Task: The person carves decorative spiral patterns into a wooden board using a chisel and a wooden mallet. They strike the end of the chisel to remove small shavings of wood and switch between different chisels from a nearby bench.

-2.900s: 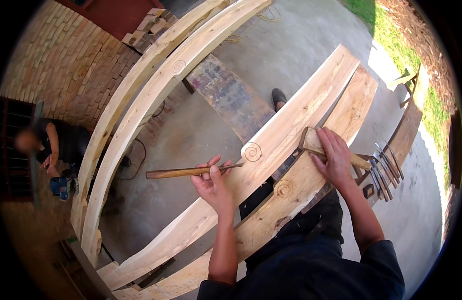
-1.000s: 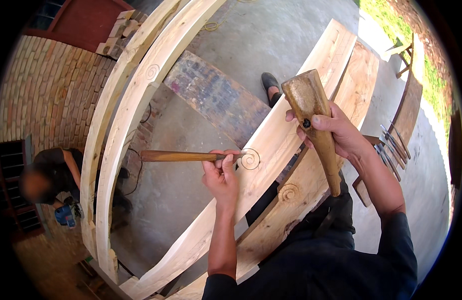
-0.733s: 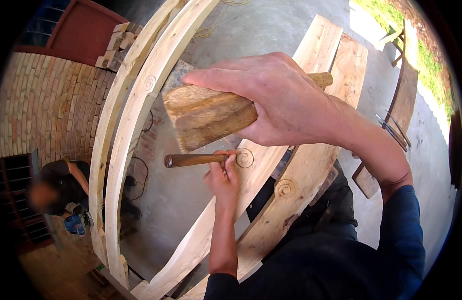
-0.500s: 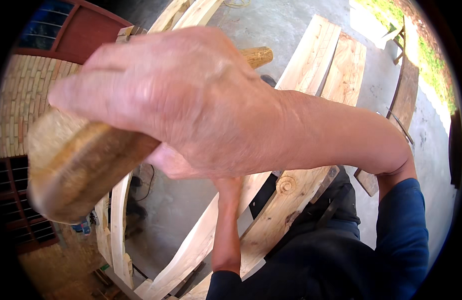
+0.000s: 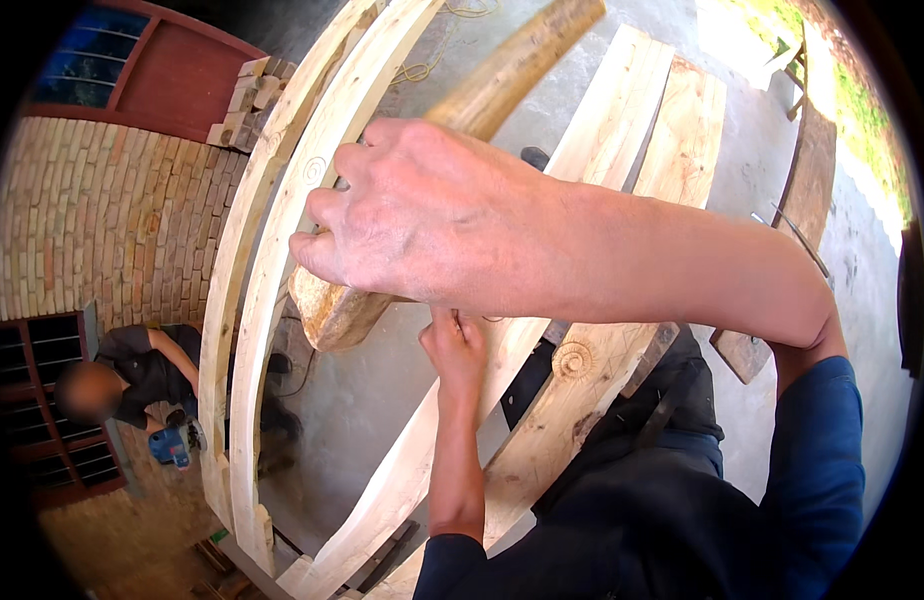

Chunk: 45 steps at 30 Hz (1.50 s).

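Observation:
My right hand point(image 5: 402, 215) is closed round a thick, round wooden club point(image 5: 517, 70), used like a mallet. Its narrower end points up and away to the right, and its broad end shows below my fingers. Just under it, my left hand point(image 5: 454, 350) is a fist above a long pale board point(image 5: 382, 480). What that fist grips is mostly hidden behind my right hand and the club. Beside it on the right lies a second pale board point(image 5: 527, 450), with a carved spiral point(image 5: 573, 362) on its face.
Two more long curved boards point(image 5: 244, 370) run along the left, one with a small spiral. Beyond them a person point(image 5: 147, 375) bends over a blue power tool point(image 5: 169, 447). A dark narrow bench point(image 5: 810, 190) with a thin metal tool point(image 5: 802, 240) stands right. Yellow cord lies at the top.
My right hand has brought the club's broad end down and right, away from the head camera. My left fist stays near the same place, and the person at the left is now uncovered.

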Motion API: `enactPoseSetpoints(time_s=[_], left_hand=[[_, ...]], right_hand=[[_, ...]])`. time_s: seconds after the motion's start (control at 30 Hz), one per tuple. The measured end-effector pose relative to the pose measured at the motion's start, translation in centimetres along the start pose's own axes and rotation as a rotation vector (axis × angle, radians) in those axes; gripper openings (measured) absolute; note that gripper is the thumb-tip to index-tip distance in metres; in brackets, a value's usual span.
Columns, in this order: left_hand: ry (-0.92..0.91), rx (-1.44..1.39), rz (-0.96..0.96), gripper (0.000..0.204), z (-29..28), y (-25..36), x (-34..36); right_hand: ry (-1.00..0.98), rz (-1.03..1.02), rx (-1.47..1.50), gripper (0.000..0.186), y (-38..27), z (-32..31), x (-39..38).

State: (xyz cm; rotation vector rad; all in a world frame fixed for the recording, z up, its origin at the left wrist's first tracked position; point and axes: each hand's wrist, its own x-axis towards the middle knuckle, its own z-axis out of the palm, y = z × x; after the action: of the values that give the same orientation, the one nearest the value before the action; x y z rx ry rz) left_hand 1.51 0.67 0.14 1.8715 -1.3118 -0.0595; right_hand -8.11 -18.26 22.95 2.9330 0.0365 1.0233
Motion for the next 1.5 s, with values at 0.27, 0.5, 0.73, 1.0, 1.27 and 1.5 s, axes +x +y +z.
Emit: enactPoseSetpoints(time_s=[0.27, 0.5, 0.73, 1.0, 1.27, 1.5], left_hand=[[0.212, -0.722, -0.241, 0.038, -1.8, 5.0, 3.7], [0.306, -0.911, -0.255, 0.061, 0.1, 3.9, 5.3], [0.246, -0.959, -0.284, 0.027, -0.3, 6.4, 6.5], [0.564, -1.092, -0.501, 0.058, -3.7, 7.0, 8.7], [0.248, -1.060, -0.468, 0.065, -4.0, 8.2, 9.0], [0.179, -1.009, -0.442, 0.062, -2.7, 7.5, 10.1]], right_hand=[[-0.018, 0.006, -0.032, 0.030, -0.4, 0.4, -0.4], [0.184, 0.065, 0.182, 0.017, 0.2, -0.8, 1.5], [0.247, 0.016, 0.105, 0.018, 1.1, 0.1, -0.5], [0.166, 0.250, 0.182, 0.049, 3.1, -1.5, -4.0], [0.067, 0.461, 0.270, 0.080, 2.9, -0.1, -9.4], [0.043, 0.466, 0.243, 0.082, 3.3, 0.0, -11.0]])
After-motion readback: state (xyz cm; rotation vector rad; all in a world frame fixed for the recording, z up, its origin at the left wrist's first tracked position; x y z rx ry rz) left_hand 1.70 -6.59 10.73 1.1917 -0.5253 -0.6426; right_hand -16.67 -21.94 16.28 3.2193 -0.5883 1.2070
